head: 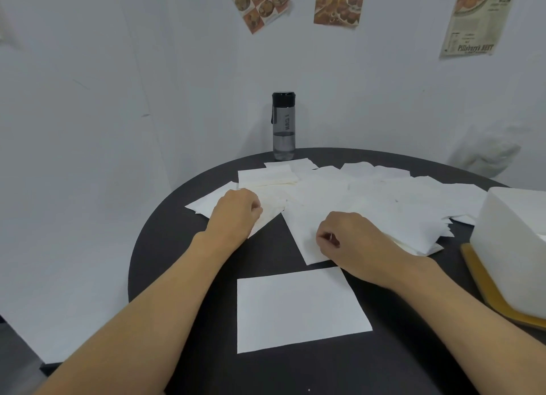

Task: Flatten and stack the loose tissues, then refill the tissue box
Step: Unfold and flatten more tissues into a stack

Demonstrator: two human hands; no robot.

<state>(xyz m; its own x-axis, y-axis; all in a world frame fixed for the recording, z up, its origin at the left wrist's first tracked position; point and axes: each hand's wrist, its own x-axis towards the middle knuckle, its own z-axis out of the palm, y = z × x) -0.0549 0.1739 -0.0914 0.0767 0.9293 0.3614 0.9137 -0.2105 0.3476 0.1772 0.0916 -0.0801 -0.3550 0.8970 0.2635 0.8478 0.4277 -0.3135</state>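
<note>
The loose white paper tissues (384, 199) lie fanned and overlapping across the far half of the round black worktop (183, 253), from about 10 o'clock round to 2 o'clock. This leaves the near edge free as a place to build the stack. One flattened white rectangular tissue (301, 309) already lies alone there at 6 o'clock, square to the person, and I judge it to be the first layer. The right hand (345, 241) is just beyond it, fingers curled, thumb and forefinger pinching the near edge of a large creased sheet (304, 232) that lies askew on the heap. That grip suits drawing the sheet towards the flat one. The left hand (236, 211) sits at 10 o'clock with its fingers curled down on the left end of the spread. It seems to pinch a tissue edge there, perhaps to steady the heap, though its fingertips are partly hidden. The white tissue box (514, 247) waits at 3 o'clock on its yellow wooden base (484, 279), close to the pile but not yet refilled. A smoky grey water bottle with a black cap (283, 126) stands at 12 o'clock against the pale wall, clear of the work. Printed food posters (257, 2) hang above it.
</note>
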